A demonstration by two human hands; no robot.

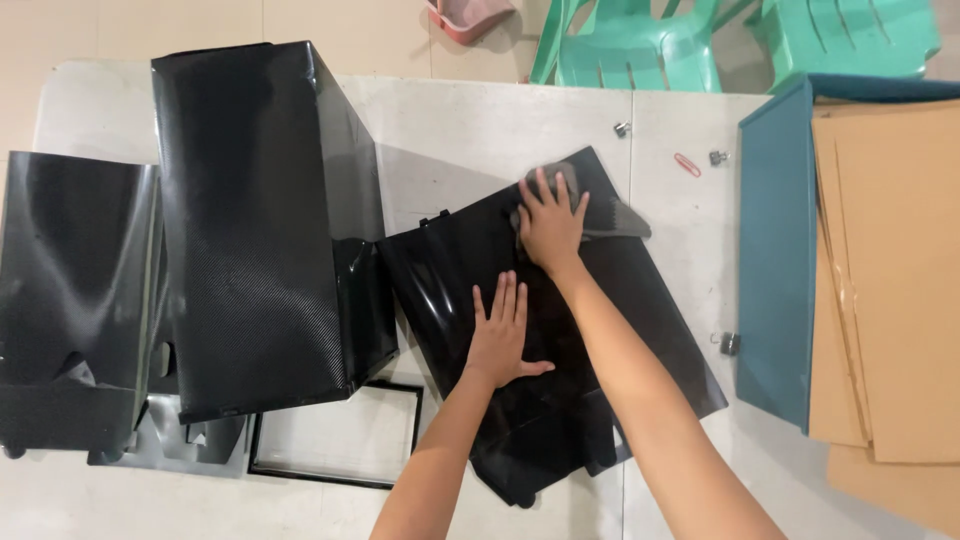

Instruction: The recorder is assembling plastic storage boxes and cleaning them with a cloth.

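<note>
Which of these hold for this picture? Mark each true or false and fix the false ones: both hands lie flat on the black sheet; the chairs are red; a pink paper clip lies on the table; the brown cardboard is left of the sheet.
1. Both the left hand and the right hand lie flat on the black sheet. True.
2. The chairs are red. False: they are green.
3. A pink paper clip lies on the table. True.
4. The brown cardboard is left of the sheet. False: it lies to its right.

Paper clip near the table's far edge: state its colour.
The paper clip is red or reddish-pink, seen in the head view on the pale table.
</note>
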